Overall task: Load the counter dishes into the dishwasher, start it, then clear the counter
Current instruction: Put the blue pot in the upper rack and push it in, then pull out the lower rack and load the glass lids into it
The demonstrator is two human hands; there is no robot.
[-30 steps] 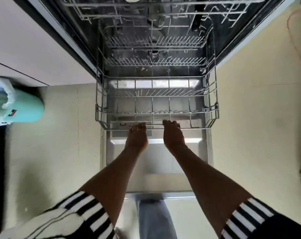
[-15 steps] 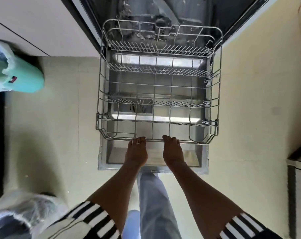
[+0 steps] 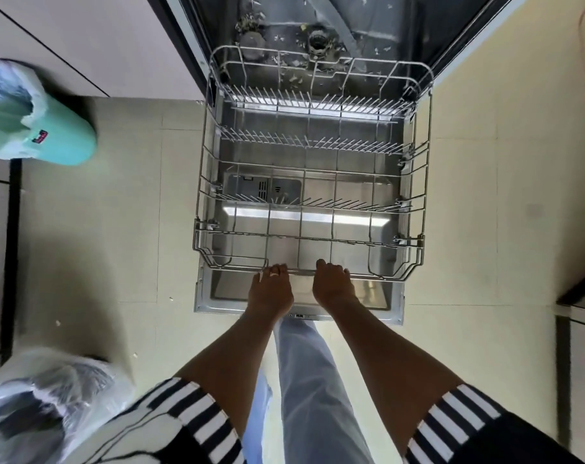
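Two bare hands, one item gripped.

Left hand (image 3: 271, 293) and right hand (image 3: 333, 286): side by side at the middle of the front rail of the grey wire lower rack (image 3: 351, 242). The fingers (image 3: 276, 270) of both are curled over the wire from above. Ring on one left finger.

Rack: holds nothing, rows of tines bare. It rests over the stainless-steel inner door (image 3: 375, 296), which lies open and flat. Its rear edge sits at the mouth of the dark dishwasher tub (image 3: 284, 35), whose floor shows scattered scraps round the filter.

Dishes: none in view; the desk that carries them lies outside the picture.

Surroundings: mint-green lined waste bin (image 3: 60, 142) at left on the pale tiled floor (image 3: 117, 229). Clear plastic bag (image 3: 50, 396) near the left sleeve, blurred.

Step in hand, as judged: drawing the rack to full reach for loading, which is not yet begun.

Handling notes:
- Pull level and evenly with both hands, so neither side runs ahead on the door.
- Stop at the end of travel rather than tug.
- Let go only once the rack sits steady.
- The scraps in the tub may deserve clearing before the wash.
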